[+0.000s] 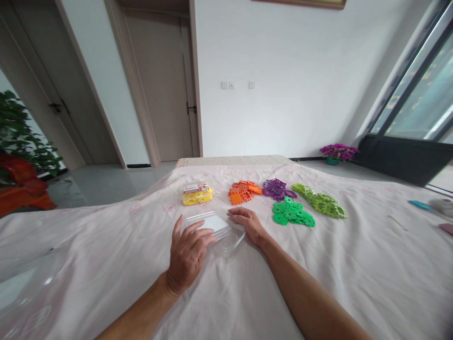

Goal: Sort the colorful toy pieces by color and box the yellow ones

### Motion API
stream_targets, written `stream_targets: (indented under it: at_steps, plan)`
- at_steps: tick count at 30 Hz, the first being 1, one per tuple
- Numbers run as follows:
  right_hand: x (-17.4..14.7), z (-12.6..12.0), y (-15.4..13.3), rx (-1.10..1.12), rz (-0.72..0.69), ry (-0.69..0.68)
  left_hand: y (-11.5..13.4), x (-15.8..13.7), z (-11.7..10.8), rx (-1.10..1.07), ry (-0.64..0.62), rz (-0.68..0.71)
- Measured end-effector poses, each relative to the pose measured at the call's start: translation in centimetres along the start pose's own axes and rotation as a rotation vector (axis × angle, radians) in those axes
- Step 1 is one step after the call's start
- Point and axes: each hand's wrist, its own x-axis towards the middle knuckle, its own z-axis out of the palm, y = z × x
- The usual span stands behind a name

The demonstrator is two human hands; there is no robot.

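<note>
A clear plastic box (224,240) with a white label in its lid lies on the cloth in front of me. My left hand (191,252) rests on its left part, fingers spread over the lid. At the right far edge, my right hand (250,225) grips the box with fingers and thumb close together. Behind it stands a similar closed box of yellow pieces (197,194). Loose flat plastic building pieces lie in piles to the right: orange pieces (242,191), purple pieces (278,189), green pieces (293,212) and lime-green pieces (320,200).
More clear plastic packaging (24,278) lies at the left. A blue object (420,205) and a thin stick (398,223) are on the right of the pale tablecloth (226,302). Beyond the table are doors, a wall and a pot of purple flowers (339,152).
</note>
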Motion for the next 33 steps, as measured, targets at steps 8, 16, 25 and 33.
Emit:
stream_targets:
  at_steps: [8, 16, 25, 33]
  plan:
    - [-0.2, 0.1, -0.2, -0.012, -0.01, 0.035, 0.1, 0.2, -0.3, -0.027, 0.035, -0.002]
    - [-0.1, 0.0, -0.2, -0.04, -0.013, 0.064, 0.1, 0.2, -0.4, 0.007, 0.04, 0.012]
    - [0.2, -0.2, 0.3, -0.035, 0.012, 0.096, -0.3, 0.2, -0.4, 0.034, 0.052, 0.013]
    - [0.3, -0.2, 0.4, -0.018, -0.03, 0.135, -1.9, -0.1, -0.3, 0.116, 0.047, 0.014]
